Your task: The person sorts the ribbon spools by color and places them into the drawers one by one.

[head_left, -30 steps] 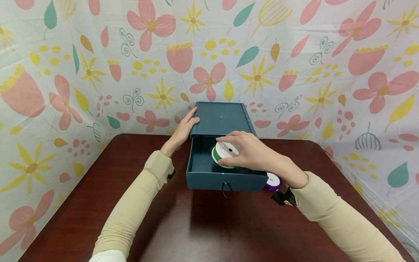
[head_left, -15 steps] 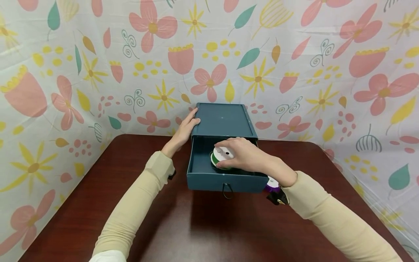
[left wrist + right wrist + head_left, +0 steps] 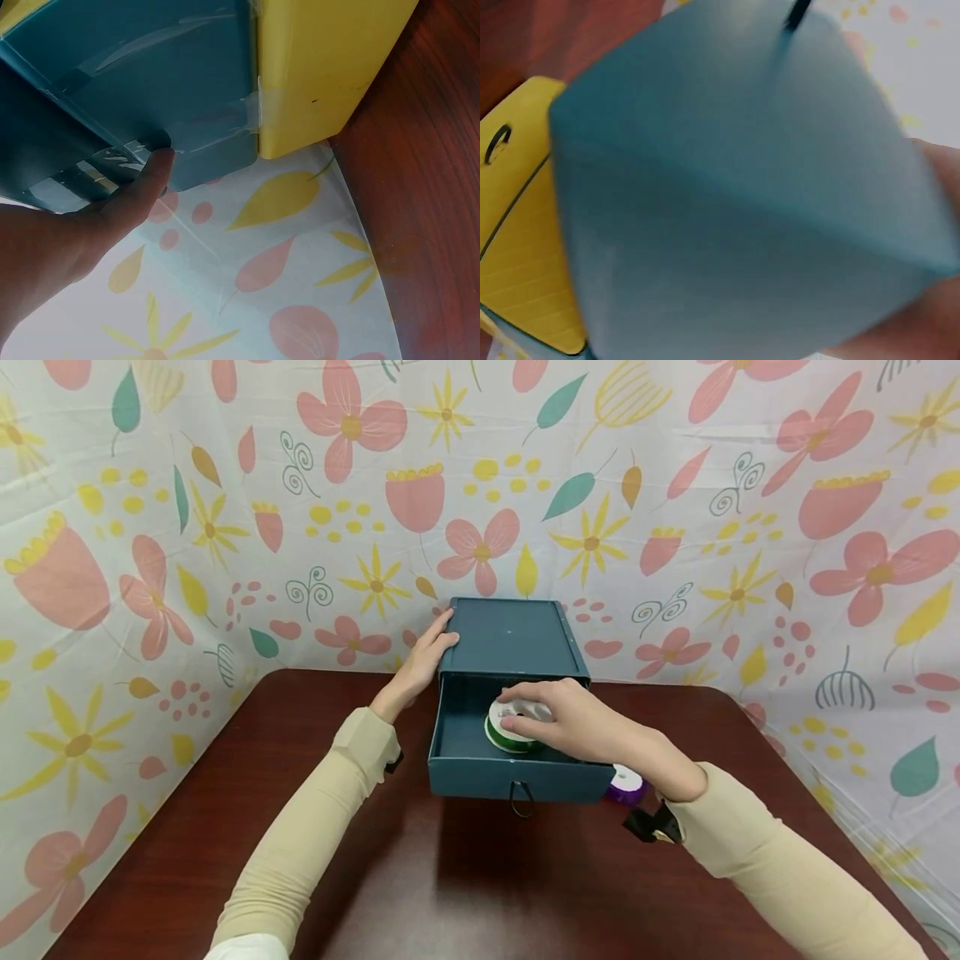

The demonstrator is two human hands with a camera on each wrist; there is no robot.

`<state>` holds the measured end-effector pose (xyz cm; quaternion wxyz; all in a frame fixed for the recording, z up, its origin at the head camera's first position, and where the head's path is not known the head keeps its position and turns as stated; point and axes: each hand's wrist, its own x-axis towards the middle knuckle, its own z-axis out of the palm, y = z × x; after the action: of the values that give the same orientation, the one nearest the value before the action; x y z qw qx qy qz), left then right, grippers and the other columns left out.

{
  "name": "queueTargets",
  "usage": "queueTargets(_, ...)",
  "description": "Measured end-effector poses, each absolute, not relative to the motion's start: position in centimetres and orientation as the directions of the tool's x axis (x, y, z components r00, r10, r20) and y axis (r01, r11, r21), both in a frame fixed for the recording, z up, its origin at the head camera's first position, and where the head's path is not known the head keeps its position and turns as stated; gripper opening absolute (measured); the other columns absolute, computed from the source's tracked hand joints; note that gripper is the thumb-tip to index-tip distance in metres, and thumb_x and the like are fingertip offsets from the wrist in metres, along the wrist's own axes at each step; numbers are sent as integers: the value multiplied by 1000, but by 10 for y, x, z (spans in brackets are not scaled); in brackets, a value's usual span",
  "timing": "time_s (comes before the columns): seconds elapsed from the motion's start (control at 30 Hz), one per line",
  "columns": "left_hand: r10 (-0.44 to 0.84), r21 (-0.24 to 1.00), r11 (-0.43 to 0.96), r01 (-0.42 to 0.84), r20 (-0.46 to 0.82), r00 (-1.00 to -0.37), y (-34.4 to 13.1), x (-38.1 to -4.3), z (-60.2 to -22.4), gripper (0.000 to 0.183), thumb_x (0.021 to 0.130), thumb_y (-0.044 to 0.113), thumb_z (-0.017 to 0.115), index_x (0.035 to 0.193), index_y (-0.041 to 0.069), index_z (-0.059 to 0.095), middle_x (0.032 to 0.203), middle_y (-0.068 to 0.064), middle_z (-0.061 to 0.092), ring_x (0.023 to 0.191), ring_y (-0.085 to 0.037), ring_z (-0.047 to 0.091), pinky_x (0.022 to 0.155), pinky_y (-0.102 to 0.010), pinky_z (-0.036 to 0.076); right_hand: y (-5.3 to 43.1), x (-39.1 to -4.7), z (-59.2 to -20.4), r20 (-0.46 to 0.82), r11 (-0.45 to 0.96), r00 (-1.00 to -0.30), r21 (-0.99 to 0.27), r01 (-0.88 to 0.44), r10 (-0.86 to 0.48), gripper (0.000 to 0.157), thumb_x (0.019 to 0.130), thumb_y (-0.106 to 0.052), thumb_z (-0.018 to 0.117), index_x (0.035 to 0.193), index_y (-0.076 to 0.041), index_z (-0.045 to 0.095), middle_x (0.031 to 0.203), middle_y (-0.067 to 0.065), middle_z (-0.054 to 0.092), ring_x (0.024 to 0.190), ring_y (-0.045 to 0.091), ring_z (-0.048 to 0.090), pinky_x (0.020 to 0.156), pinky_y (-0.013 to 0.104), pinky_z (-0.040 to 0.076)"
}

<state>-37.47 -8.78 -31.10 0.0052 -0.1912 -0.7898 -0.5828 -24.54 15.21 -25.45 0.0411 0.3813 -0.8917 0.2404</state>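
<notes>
Spool (image 3: 512, 708) lies in the drawer (image 3: 480, 777) beneath your loose-fingered right hand (image 3: 581, 718), your left hand (image 3: 422, 666) resting relaxed against the box (image 3: 510, 635), and a careless lift could catch and tip the spool.

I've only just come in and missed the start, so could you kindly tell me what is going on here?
A person's left hand rests against the left side of a blue drawer box, whose drawer is pulled open. The right hand is over a green ribbon spool lying in that drawer, and does not appear to grip it. A purple ribbon spool is outside the drawer, to its right, partly hidden.
</notes>
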Motion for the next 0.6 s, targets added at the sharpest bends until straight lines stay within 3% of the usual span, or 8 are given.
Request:
queueTargets(0.07,295,920,242,307,232,-927,-88,-375,-311,60,101,41,36,157,28,16,164,4,7,152,-20,7,121,-49,15,155,-235,-252,355,534,-659,-394,-748,-663,33,93,-22,64,124,-11,66,125,5,67,105,18,64,85,36,55)
queueTargets(0.23,290,922,235,308,236,-927,-87,-375,-312,60,102,40,36,156,28,16,164,4,8,152,-19,7,121,-48,14,156,-206,-252,615,320,-479,-358,-877,-626,26,85,-6,70,109,-16,70,103,-1,71,90,6,62,76,25,52)
queueTargets(0.33,291,921,239,307,234,-928,-87,-376,-312,59,102,41,36,156,29,16,164,5,8,152,-19,8,121,-48,14,152,-188,-256,677,158,-396,-386,-909,-620,26,84,1,69,104,-15,70,94,-2,70,84,5,60,72,23,51)
queueTargets(0.47,296,925,236,299,225,-928,-88,-376,-312,60,101,42,36,156,30,16,164,4,7,152,-20,8,121,-48,15,151,-166,-269,582,-13,-381,-559,-829,-718,25,88,3,64,105,-15,69,92,-1,71,83,7,63,72,24,53)
queueTargets(0.6,294,928,227,296,224,-929,-88,-376,-311,61,100,42,37,156,29,16,164,4,7,152,-20,8,120,-49,16,153,-156,-293,317,-65,-381,-835,-547,-868,21,95,0,54,108,-10,68,93,10,73,81,13,67,74,29,57)
